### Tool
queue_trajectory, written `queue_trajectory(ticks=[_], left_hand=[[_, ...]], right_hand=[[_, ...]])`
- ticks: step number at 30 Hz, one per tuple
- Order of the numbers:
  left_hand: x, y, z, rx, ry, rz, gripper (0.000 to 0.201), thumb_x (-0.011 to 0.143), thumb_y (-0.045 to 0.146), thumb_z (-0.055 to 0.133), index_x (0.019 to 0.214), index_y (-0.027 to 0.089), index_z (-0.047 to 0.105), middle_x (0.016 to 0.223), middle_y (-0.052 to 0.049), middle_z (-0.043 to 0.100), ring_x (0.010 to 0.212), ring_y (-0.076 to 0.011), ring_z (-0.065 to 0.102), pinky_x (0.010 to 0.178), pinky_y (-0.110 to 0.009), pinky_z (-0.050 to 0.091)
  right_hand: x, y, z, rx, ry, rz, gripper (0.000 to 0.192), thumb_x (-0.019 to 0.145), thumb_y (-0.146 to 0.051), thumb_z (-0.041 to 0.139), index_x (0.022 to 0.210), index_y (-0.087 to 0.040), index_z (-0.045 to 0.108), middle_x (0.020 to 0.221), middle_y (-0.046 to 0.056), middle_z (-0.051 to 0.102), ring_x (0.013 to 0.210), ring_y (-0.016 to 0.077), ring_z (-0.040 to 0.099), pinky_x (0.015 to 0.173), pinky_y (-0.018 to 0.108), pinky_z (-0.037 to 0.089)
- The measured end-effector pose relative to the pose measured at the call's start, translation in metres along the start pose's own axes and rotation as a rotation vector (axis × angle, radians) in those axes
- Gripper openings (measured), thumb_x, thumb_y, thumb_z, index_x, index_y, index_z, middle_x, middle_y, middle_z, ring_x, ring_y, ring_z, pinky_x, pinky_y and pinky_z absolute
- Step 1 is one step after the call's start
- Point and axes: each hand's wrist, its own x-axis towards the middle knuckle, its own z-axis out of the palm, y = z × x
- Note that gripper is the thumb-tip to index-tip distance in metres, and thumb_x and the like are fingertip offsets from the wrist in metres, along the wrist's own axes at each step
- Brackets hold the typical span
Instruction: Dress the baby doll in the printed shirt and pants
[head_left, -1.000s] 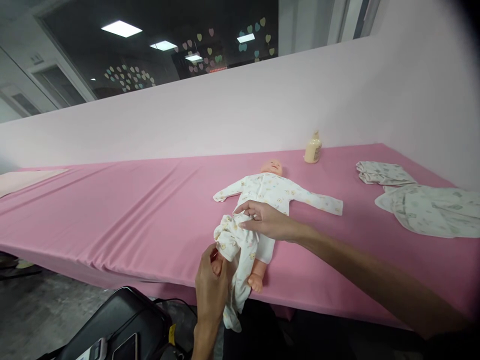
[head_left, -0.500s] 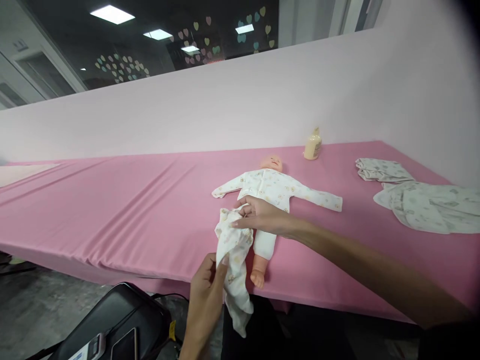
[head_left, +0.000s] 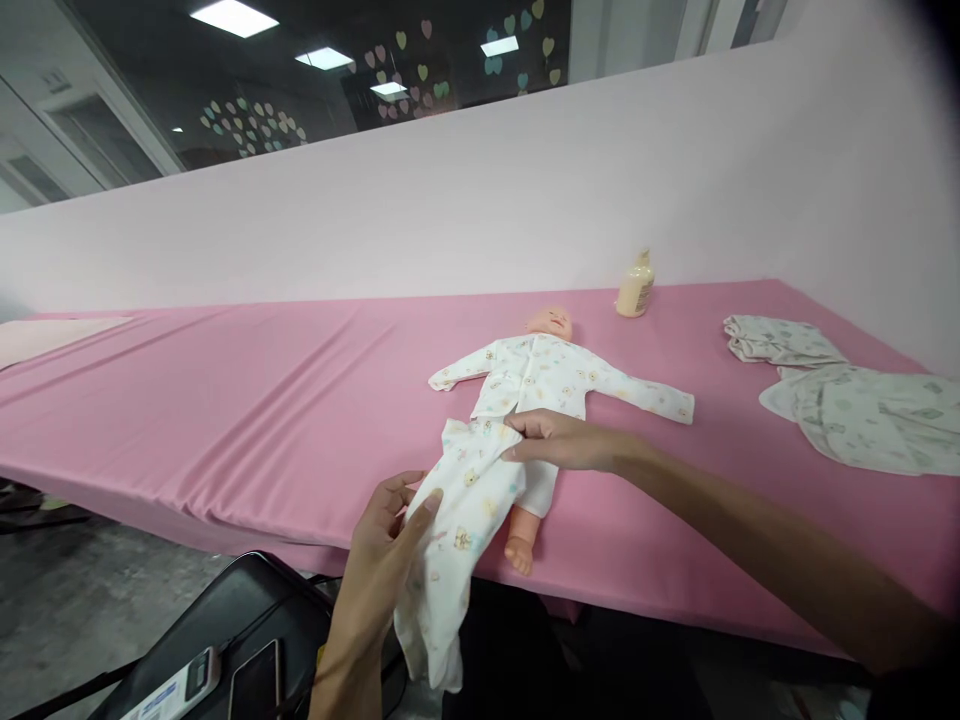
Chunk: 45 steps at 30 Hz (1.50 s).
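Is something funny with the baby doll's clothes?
Yes. The doll wears its printed top, but the matching pants are only half on: one bare foot sticks out while the other pant leg dangles empty over the table edge, pinched by the left hand and right hand.

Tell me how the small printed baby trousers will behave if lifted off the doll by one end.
The printed trousers would probably flop: below the left hand the leg already hangs limp over the table edge. They look thin and light, creasing where the right hand pinches the waist. They may drag on the doll, whose bare foot sticks out beneath them.
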Motion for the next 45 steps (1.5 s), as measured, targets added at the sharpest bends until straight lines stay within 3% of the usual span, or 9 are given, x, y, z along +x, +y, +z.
queue_trajectory(ticks=[5,11,16,22,26,28,34,41,45], left_hand=[[0.004,0.001,0.0,0.191,-0.046,0.064,0.046,0.086,0.05,0.062,0.121,0.021,0.054,0.109,-0.007,0.063,0.095,-0.021,0.061,0.079,-0.033,0.052],[0.01,0.012,0.02,0.64,0.081,0.406,0.048,0.088,0.046,0.059,0.131,0.025,0.05,0.129,-0.01,0.051,0.115,-0.0253,0.049,0.096,-0.041,0.044],[0.036,0.033,0.021,0.832,-0.211,0.633,0.028,0.098,0.036,0.043,0.112,0.024,0.065,0.106,-0.007,0.062,0.105,-0.0227,0.051,0.093,-0.039,0.042],[0.051,0.042,0.009,0.794,-0.333,0.62,0.034,0.098,0.038,0.045,0.129,0.028,0.055,0.119,-0.006,0.058,0.114,-0.0206,0.05,0.099,-0.036,0.041],[0.041,0.035,0.016,0.759,-0.009,0.546,0.038,0.095,0.045,0.048,0.125,0.024,0.054,0.117,-0.008,0.057,0.107,-0.0215,0.054,0.09,-0.035,0.045],[0.036,0.033,0.023,0.766,0.082,0.475,0.037,0.092,0.049,0.051,0.116,0.021,0.056,0.104,-0.006,0.06,0.094,-0.0206,0.056,0.08,-0.034,0.045],[0.042,0.035,0.027,0.769,-0.046,0.403,0.031,0.097,0.045,0.042,0.08,0.021,0.05,0.068,0.003,0.053,0.062,-0.0138,0.046,0.061,-0.027,0.035],[0.038,0.044,0.017,0.635,-0.024,0.554,0.026,0.098,0.039,0.043,0.087,0.02,0.058,0.077,0.0,0.058,0.071,-0.0141,0.05,0.068,-0.025,0.038],[0.04,0.055,0.026,0.57,-0.087,0.586,0.025,0.098,0.037,0.044,0.087,0.02,0.058,0.076,0.001,0.057,0.07,-0.0131,0.05,0.068,-0.024,0.039]], right_hand=[[0.006,-0.003,-0.003,0.183,-0.108,0.071,0.028,0.08,-0.041,0.07,0.092,-0.017,0.064,0.091,0.002,0.064,0.083,0.0144,0.06,0.075,0.026,0.045],[0.015,-0.004,0.0,-0.21,-0.276,0.216,0.032,0.065,-0.04,0.082,0.069,-0.018,0.059,0.062,-0.006,0.047,0.056,0.009,0.042,0.051,0.023,0.032],[0.021,-0.003,0.002,-0.143,-0.316,0.141,0.033,0.074,-0.041,0.074,0.062,-0.018,0.053,0.057,-0.007,0.036,0.053,0.0075,0.032,0.05,0.023,0.027],[0.026,0.013,0.008,0.449,-0.124,0.097,0.022,0.079,-0.035,0.072,0.078,-0.015,0.063,0.075,0.0,0.062,0.073,0.0123,0.059,0.071,0.025,0.047],[0.036,0.021,0.011,0.692,0.212,0.075,0.019,0.079,-0.031,0.073,0.078,-0.016,0.062,0.077,0.002,0.066,0.073,0.0136,0.063,0.065,0.024,0.05],[0.04,0.021,0.012,0.733,0.261,0.049,0.019,0.08,-0.03,0.072,0.077,-0.016,0.06,0.074,0.002,0.065,0.068,0.0136,0.062,0.06,0.024,0.05],[0.037,0.017,0.009,0.777,0.109,0.027,0.024,0.089,-0.039,0.061,0.083,-0.016,0.062,0.076,0.004,0.067,0.072,0.0157,0.063,0.07,0.028,0.052],[0.035,0.038,-0.01,0.87,0.04,0.162,0.008,0.081,-0.02,0.054,0.081,-0.016,0.061,0.074,0.002,0.067,0.066,0.0131,0.063,0.061,0.022,0.051],[0.046,0.042,-0.011,0.622,-0.212,0.255,0.022,0.068,-0.013,0.071,0.089,-0.015,0.066,0.076,0.001,0.07,0.072,0.0147,0.067,0.065,0.023,0.054]])
